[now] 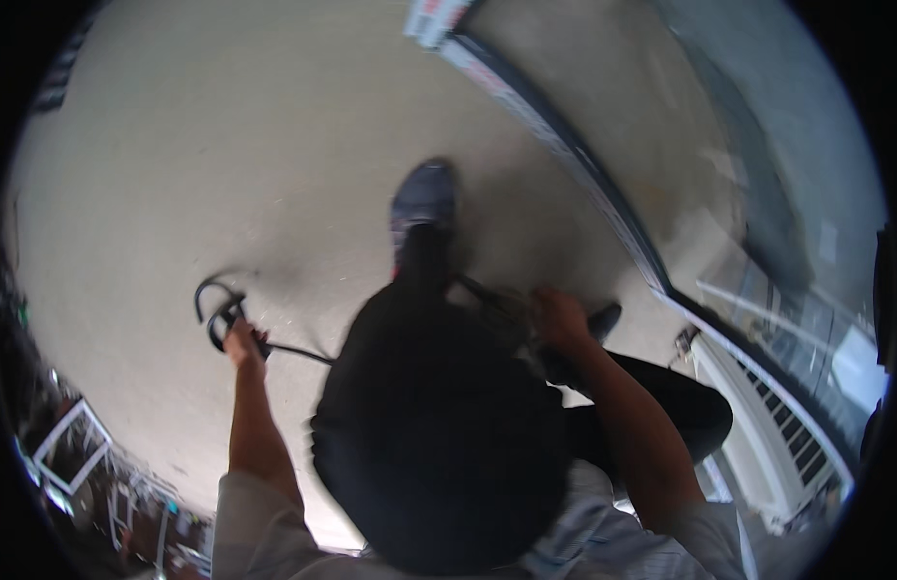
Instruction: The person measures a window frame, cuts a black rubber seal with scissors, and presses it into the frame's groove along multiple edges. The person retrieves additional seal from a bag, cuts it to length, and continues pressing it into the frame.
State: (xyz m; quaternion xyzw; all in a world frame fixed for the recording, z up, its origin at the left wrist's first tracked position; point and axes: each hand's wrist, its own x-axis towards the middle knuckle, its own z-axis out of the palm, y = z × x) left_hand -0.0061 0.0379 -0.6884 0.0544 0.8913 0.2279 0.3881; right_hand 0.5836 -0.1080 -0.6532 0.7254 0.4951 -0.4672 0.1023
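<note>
At the left, my left hand is closed around a black looped cable or strap, with curved loops standing out beyond the fingers. A thin black length runs from that hand toward a large dark rounded thing, which hides much of the space before my torso; its kind I cannot make out. My right hand is curled beside dark, blurred loops or parts right of the middle. What its fingers hold is hidden by blur. A grey-blue shoe shows ahead on the floor, and a second dark shoe lies beyond my right hand.
Beige floor spreads ahead and left. A long dark-edged frame or glass partition curves down the right side. By it stands a white slatted unit. Clutter with a white frame lies at the lower left.
</note>
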